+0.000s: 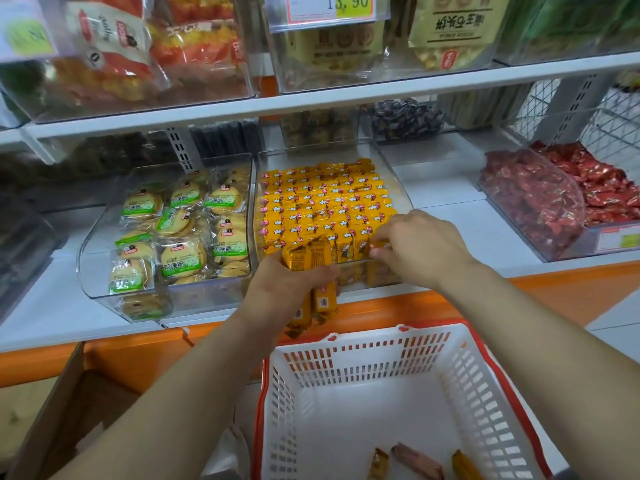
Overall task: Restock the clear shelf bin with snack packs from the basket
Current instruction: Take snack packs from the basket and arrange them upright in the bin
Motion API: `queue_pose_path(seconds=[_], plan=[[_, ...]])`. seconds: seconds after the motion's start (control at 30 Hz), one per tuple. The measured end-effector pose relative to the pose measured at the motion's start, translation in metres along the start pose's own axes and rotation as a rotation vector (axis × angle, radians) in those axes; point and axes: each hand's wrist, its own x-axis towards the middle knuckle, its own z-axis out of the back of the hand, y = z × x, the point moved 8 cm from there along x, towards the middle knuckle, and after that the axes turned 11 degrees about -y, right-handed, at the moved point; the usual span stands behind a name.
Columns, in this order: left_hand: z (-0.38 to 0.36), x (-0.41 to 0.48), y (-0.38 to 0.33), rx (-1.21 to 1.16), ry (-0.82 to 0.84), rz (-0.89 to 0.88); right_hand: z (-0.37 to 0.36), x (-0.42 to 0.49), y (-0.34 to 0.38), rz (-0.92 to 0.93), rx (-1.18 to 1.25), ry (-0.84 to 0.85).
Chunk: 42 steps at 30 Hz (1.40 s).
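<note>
Tucking one snack pack (379, 244) into the clear bin (398, 188), the right hand (420, 245) pinches it; the left hand (294, 284) grips a bundle (311, 271) just beside, ready to feed next.

Bare forearms end in a bare left hand (287, 284) and right hand (420, 247).

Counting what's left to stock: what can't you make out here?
Head view:
- Basket near end: cut off by the bottom edge, so loose packs can't be counted.
- Bin front row: covered by left hand and right hand.
- Price tag: cut by the top edge.
</note>
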Motion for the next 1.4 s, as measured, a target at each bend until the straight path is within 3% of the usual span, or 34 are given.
queue_pose_path(seconds=[0.17, 0.23, 0.27, 0.33, 0.4, 0.43, 0.53, 0.83, 1.0, 1.17, 1.4], plan=[[0.000, 0.000, 0.005, -0.073, 0.058, 0.042, -0.012, -0.010, -0.004, 0.052, -0.059, 0.144], [-0.006, -0.001, 0.008, -0.131, 0.119, 0.098, -0.005, -0.013, 0.001, 0.064, -0.054, 0.071], [-0.009, -0.002, 0.009, -0.149, 0.150, 0.115, 0.001, -0.014, 0.004, 0.045, 0.015, 0.001], [-0.015, -0.003, 0.009, -0.151, 0.196, 0.115, 0.008, -0.017, 0.011, -0.118, 0.416, -0.060], [-0.019, -0.003, 0.009, -0.123, 0.222, 0.089, -0.008, -0.026, 0.024, -0.401, 0.983, 0.124], [-0.021, -0.004, 0.008, -0.114, 0.234, 0.072, -0.015, -0.030, 0.032, -0.461, 1.125, 0.208], [-0.026, -0.008, 0.004, -0.116, 0.275, 0.038, -0.014, -0.031, 0.040, -0.374, 1.178, 0.254], [-0.022, -0.010, 0.001, -0.263, 0.291, 0.116, -0.005, -0.025, 0.008, -0.488, 1.676, 0.215], [-0.021, -0.008, 0.000, -0.222, 0.251, 0.057, -0.002, -0.025, 0.003, -0.530, 1.715, 0.230], [-0.010, 0.000, -0.002, -0.049, 0.102, -0.081, -0.002, -0.028, -0.003, -0.519, 1.242, 0.175], [-0.010, -0.006, -0.006, -0.117, 0.111, -0.045, 0.004, -0.020, -0.003, -0.331, 1.286, 0.116]])
